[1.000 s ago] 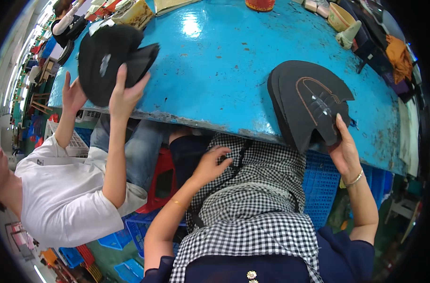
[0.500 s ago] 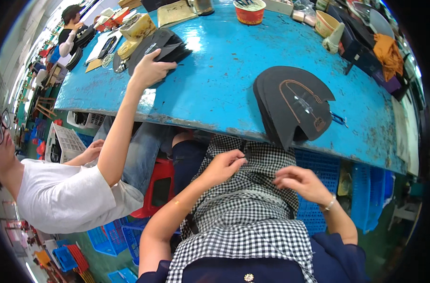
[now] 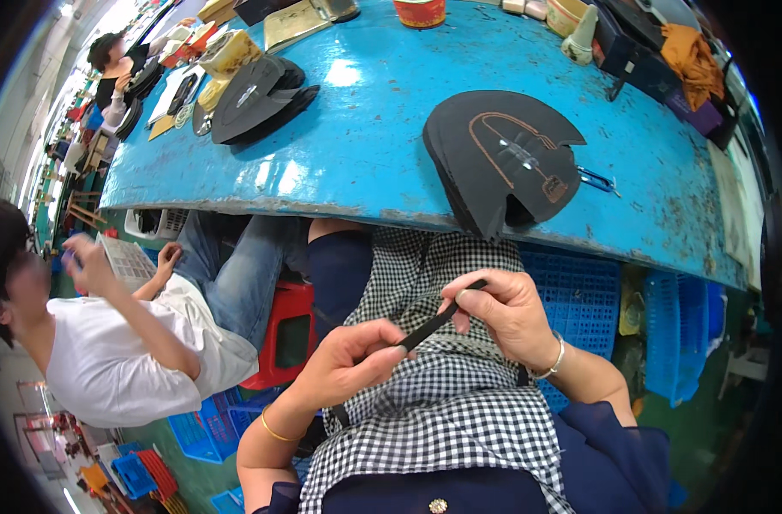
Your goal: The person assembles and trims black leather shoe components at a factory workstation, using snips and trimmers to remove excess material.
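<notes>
Both hands hold a narrow black strip (image 3: 442,319), stretched between them above the gingham apron (image 3: 442,420): the left hand (image 3: 356,364) pinches its lower end, the right hand (image 3: 506,313) its upper end between thumb and fingers.

Ahead of the hands spreads a blue-painted table (image 3: 374,163), glossy under the lights, its coating scuffed and its near edge chipped to grey. Directly beyond the right hand, a stack of dark curved panels (image 3: 504,163) with brown stitching overhangs that edge; blue-handled snips (image 3: 596,180) lie just beside it. Farther ahead and left of the left hand sits another dark panel stack (image 3: 258,101). A red tub (image 3: 419,12) stands at the far side, with a pale cone (image 3: 581,36) and orange cloth (image 3: 692,62) farther right.

Below the table, near the right hand, is a blue plastic crate (image 3: 579,295). Left of the left hand are a red stool (image 3: 292,301) and a seated co-worker in a white shirt (image 3: 121,360). The floor (image 3: 699,437) is green.
</notes>
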Available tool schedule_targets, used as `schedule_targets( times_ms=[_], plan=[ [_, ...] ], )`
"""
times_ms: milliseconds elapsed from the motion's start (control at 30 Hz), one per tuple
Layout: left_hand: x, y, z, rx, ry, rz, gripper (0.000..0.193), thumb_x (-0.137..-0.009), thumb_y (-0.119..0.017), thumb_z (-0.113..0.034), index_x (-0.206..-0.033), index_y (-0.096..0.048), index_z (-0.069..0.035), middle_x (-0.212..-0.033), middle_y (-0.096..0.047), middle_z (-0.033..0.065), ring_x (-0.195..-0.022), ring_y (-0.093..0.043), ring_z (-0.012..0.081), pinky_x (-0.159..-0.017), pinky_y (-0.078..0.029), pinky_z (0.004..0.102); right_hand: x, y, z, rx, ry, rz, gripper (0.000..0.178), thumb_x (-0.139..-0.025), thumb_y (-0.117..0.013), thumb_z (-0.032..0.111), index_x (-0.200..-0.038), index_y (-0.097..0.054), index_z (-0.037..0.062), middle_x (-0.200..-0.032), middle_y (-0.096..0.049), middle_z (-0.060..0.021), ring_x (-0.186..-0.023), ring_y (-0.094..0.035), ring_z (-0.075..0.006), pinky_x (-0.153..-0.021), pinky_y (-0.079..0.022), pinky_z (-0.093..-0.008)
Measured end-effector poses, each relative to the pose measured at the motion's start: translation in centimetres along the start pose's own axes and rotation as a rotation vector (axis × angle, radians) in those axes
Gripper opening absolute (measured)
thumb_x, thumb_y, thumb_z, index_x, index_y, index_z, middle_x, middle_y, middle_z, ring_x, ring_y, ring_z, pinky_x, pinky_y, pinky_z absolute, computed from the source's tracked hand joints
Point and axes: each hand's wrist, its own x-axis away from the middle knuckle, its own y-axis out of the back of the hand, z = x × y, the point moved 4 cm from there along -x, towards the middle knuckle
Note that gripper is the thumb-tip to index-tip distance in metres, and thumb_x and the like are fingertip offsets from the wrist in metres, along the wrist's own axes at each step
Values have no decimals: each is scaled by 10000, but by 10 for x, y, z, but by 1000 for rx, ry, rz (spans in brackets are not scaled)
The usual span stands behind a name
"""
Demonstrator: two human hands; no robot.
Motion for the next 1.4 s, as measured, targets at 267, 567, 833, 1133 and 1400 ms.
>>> schedule_targets(
  times_ms=[267, 567, 833, 1133, 1400],
  plan=[
    [-23, -1, -18, -354, 0, 261, 318, -1063, -474, -202, -1244, -580, 37, -916, -689, 74, -831, -661, 102, -727, -521, 231, 11, 7, 17, -14, 43, -1, 77, -946, -670, 40, -1000, -675, -14, -903, -727, -103, -766, -694, -122, -703, -586, -247],
    [-93, -23, -40, 47, 34, 279, 143, -1004, -628, -120, -1041, -644, 17, -926, -611, -21, -837, -530, 27, -720, -440, 192, -5, 31, 73, 805, 611, 183, 215, -732, -865, 176, -935, -794, 185, -992, -694, 3, -818, -567, -148, -696, -479, -288],
    [-143, 27, -90, -230, -28, 80, 43, -866, -754, -23, -873, -715, -6, -854, -603, -24, -754, -534, 27, -661, -422, 186, -94, 184, 145, 1182, 250, -403, 533, -970, -623, 406, -1343, -558, 30, -1334, -611, -152, -1208, -586, -246, -1007, -477, -376],
    [-188, 69, -129, -783, 7, 178, 89, -811, -772, -7, -870, -706, -12, -766, -570, -7, -665, -518, 80, -586, -414, 248, -111, 195, 135, 1456, -233, -325, 995, -812, -652, 716, -1397, -483, -71, -1350, -566, -288, -1254, -566, -384, -1040, -465, -427],
    [-222, 94, -168, -949, -144, 78, 168, -792, -766, -18, -937, -680, -17, -764, -637, 44, -600, -537, 113, -572, -450, 276, -87, 164, 110, 1318, -448, -431, 878, -865, -603, 710, -1051, -567, -147, -849, -670, -306, -763, -684, -402, -694, -539, -447]
  ],
)
